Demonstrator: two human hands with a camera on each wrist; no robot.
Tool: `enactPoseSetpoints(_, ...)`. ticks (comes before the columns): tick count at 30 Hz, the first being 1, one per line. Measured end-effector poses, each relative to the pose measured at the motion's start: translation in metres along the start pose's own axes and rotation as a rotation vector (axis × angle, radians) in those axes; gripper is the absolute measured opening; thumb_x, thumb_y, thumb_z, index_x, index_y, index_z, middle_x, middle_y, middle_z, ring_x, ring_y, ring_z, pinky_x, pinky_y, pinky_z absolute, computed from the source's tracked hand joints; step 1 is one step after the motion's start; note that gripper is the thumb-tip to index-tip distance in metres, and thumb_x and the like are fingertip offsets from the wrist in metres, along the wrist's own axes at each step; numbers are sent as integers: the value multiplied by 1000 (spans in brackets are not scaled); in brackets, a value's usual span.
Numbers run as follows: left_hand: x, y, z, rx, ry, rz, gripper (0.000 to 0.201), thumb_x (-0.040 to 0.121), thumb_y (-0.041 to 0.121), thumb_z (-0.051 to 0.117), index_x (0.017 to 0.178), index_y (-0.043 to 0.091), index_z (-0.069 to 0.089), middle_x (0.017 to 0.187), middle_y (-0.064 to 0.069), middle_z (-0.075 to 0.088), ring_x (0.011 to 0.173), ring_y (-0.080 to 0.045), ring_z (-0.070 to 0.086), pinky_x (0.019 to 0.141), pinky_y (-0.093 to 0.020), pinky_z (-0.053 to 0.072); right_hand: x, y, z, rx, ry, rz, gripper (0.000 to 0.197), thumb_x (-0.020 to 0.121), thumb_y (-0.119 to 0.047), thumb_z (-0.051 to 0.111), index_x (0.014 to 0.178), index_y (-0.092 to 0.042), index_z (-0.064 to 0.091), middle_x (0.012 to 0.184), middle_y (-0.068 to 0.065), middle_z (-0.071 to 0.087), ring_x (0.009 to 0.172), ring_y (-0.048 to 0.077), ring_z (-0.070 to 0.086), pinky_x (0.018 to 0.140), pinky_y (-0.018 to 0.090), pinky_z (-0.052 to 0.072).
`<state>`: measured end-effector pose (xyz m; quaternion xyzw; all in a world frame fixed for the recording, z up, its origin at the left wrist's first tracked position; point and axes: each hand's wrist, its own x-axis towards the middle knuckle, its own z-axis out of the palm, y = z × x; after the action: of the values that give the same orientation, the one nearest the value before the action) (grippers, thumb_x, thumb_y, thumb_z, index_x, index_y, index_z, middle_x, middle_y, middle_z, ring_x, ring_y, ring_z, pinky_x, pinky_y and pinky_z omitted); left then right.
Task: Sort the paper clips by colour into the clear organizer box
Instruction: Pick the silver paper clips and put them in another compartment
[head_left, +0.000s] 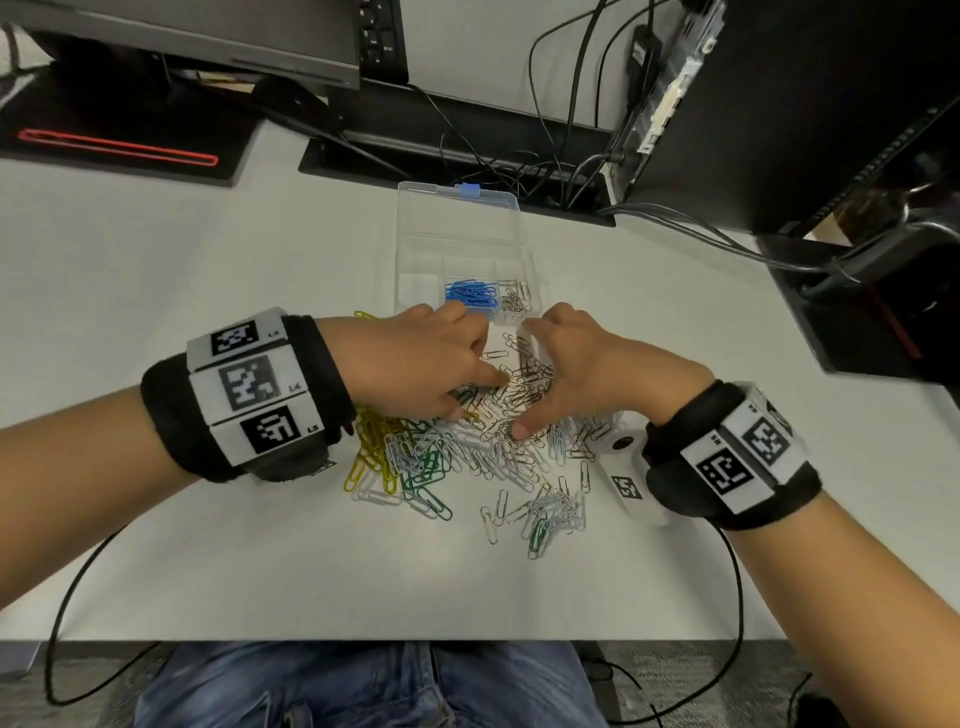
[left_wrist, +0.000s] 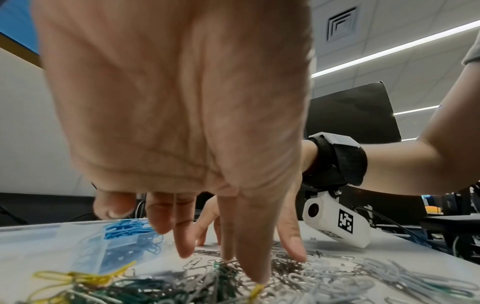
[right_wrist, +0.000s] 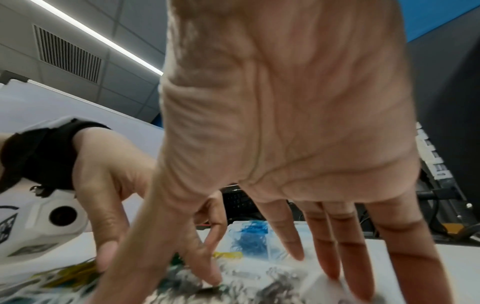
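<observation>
The clear organizer box (head_left: 415, 244) lies open past the pile, with blue clips (head_left: 471, 297) in one compartment and silver clips (head_left: 515, 297) in the one to its right. A mixed pile lies in front of it: silver clips (head_left: 519, 395) in the middle, yellow clips (head_left: 371, 441) and green clips (head_left: 428, 470) to the left, white clips (head_left: 553, 512) nearer me. My left hand (head_left: 467, 387) and right hand (head_left: 545, 384) face each other over the silver clips. The straight fingers (left_wrist: 255, 273) of the left hand touch the pile. The right hand's fingertips (right_wrist: 335, 267) reach down beside the box (right_wrist: 259, 253).
The white table (head_left: 208, 545) ends just before my lap. Behind the box run a cable tray and black cables (head_left: 519, 171). A monitor base (head_left: 130, 140) sits at the back left and dark equipment (head_left: 857, 234) at the right. A black wire (head_left: 67, 597) loops off the front edge.
</observation>
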<state>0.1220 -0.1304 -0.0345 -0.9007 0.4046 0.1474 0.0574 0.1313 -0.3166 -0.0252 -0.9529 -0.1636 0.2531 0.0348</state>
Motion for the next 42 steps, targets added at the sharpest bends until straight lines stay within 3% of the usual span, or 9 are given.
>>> enactPoseSetpoints(3, -5, 1, 2, 28, -15, -5, 56, 94, 47, 46, 146, 40, 25, 124, -1, 33, 116, -19, 28, 92, -32, 32, 2, -4, 5, -59, -5, -19, 108, 56, -57, 82, 140, -12, 32, 132, 4, 29, 126, 21, 28, 103, 40, 40)
enactPoseSetpoints(10, -18, -7, 0, 15, -12, -44, 47, 95, 47, 45, 141, 41, 36, 123, 1, 35, 116, -19, 29, 91, -32, 32, 4, -6, 3, 28, 80, -119, 51, 77, -24, 76, 120, -11, 53, 116, 3, 45, 103, 21, 49, 90, 36, 45)
enactPoseSetpoints(16, -18, -8, -2, -3, -23, -64, 49, 93, 49, 46, 140, 39, 37, 124, 1, 35, 116, -18, 29, 89, -31, 30, 9, -11, 7, 10, 112, -138, 9, 86, -8, 61, 93, -12, 58, 89, 2, 51, 82, 20, 50, 58, 23, 36)
enactPoseSetpoints(19, -15, -4, -3, -3, -19, -77, 54, 93, 48, 48, 143, 34, 32, 127, 0, 34, 117, -19, 28, 91, -32, 29, 10, -11, 7, 20, 119, -139, 10, 87, -6, 58, 96, -9, 62, 86, 1, 51, 79, 18, 49, 56, 18, 33)
enactPoseSetpoints(26, -7, 0, -3, 11, -38, -67, 63, 92, 50, 47, 145, 26, 24, 143, 3, 29, 122, -21, 26, 99, -37, 26, 9, 8, -1, 205, 129, -111, 4, 86, -9, 64, 86, -13, 62, 82, -3, 57, 78, 15, 55, 64, 19, 42)
enactPoseSetpoints(30, -6, 5, 0, 47, -105, -34, 67, 93, 53, 41, 148, 23, 19, 152, 5, 22, 128, -23, 22, 104, -41, 23, 10, 15, -20, 304, 244, -109, 5, 87, -6, 63, 84, -10, 63, 71, -3, 59, 62, 9, 54, 61, 19, 45)
enactPoseSetpoints(35, -13, 2, -1, 44, -108, -83, 70, 92, 56, 41, 150, 27, 13, 157, 1, 6, 135, -24, 11, 106, -40, 17, 27, 7, -46, 351, 380, -105, 3, 88, -9, 63, 86, -8, 64, 70, -1, 61, 57, 4, 54, 56, 15, 43)
enactPoseSetpoints(39, -21, -3, 1, 60, -153, -126, 66, 93, 57, 39, 149, 33, 14, 157, -2, 2, 137, -25, 8, 107, -41, 17, 48, 1, -50, 304, 389, -59, 7, 89, -7, 61, 91, -1, 65, 69, -5, 56, 59, 4, 51, 53, 14, 40)
enactPoseSetpoints(42, -26, -5, 3, 67, -155, -145, 67, 93, 58, 38, 149, 32, 12, 157, -1, 2, 136, -24, 9, 106, -40, 17, 54, 6, -45, 324, 382, -7, 14, 87, -12, 65, 98, -3, 66, 82, 1, 60, 73, 14, 57, 58, 18, 44)
